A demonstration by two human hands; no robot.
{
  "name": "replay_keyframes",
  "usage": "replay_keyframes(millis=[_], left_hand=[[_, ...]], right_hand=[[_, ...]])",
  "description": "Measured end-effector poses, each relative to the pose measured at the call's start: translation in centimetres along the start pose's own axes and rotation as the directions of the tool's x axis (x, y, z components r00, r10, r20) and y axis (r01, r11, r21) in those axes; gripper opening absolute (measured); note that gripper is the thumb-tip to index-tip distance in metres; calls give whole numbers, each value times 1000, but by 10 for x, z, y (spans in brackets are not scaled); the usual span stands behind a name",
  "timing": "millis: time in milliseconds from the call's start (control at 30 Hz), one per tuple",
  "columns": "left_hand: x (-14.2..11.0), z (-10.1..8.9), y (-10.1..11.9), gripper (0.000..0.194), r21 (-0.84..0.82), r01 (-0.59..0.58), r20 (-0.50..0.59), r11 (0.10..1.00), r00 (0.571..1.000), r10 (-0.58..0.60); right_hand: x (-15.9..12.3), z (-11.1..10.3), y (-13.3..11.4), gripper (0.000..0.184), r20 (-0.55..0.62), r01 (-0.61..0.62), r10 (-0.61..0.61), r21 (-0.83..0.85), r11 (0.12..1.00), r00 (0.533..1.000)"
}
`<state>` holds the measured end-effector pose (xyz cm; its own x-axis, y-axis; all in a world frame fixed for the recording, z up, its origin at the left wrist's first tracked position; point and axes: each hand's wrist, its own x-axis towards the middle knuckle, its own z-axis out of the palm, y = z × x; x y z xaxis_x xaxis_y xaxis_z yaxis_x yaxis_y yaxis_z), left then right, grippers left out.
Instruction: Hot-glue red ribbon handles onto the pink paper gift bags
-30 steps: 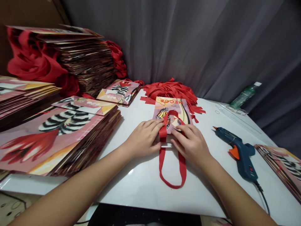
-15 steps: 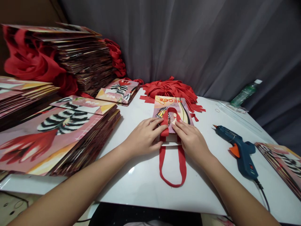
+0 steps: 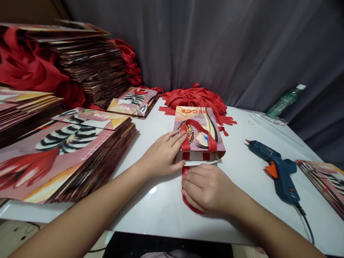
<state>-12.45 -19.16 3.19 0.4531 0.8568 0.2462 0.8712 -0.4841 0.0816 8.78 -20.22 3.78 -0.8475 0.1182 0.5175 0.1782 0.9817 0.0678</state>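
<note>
In the middle of the table lies a printed paper bag point(image 3: 200, 118) with "MECCA" on it, upside down from here. One red ribbon handle point(image 3: 212, 143) arches over its upper face, and ribbon ends show at the bag's near opening. My left hand point(image 3: 165, 152) rests flat on the bag's left edge, its fingers stretched over the ribbon's left end. Closer to me, my right hand point(image 3: 208, 188) is curled over the second red ribbon loop point(image 3: 186, 204), fingers bent around it. Most of that loop is hidden under the hand.
Tall stacks of printed bags point(image 3: 118, 139) fill the left side. A heap of red ribbons point(image 3: 195, 98) lies behind the bag. To the right are a blue glue gun point(image 3: 274, 161) with its cord, a green bottle point(image 3: 285, 104) and more bags point(image 3: 325, 179).
My right hand has left the bag's right side and come down onto the near ribbon loop. The upper handle has shifted and now slants right. My left hand stays on the bag.
</note>
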Motion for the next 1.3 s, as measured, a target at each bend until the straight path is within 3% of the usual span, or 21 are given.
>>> replay_keyframes(millis=[100,267,533,967,1167,1300], left_hand=[[1,-2,1,79,17,15,15,1000,1000,-16],[1,-3,2,79,6,21,26,1000,999,-21],[2,-3,3,79,14,18,23,1000,1000,-18],[2,-4,4,80,37,34,40,999,999,-35],[2,-4,4,80,32,35,39,999,999,-36],[2,-5,4,79,21,31,40,999,999,-32]], right_hand=[[-5,9,-8,27,135,-80,71,64,995,988],[-11,18,-7,48,210,-179,162,66,982,964],[-3,12,-7,62,459,-320,245,91,943,854],[-6,16,-7,60,455,-332,246,119,936,856],[-1,10,-5,57,522,-375,269,106,921,809],[-1,9,-4,57,522,-371,263,113,922,812]])
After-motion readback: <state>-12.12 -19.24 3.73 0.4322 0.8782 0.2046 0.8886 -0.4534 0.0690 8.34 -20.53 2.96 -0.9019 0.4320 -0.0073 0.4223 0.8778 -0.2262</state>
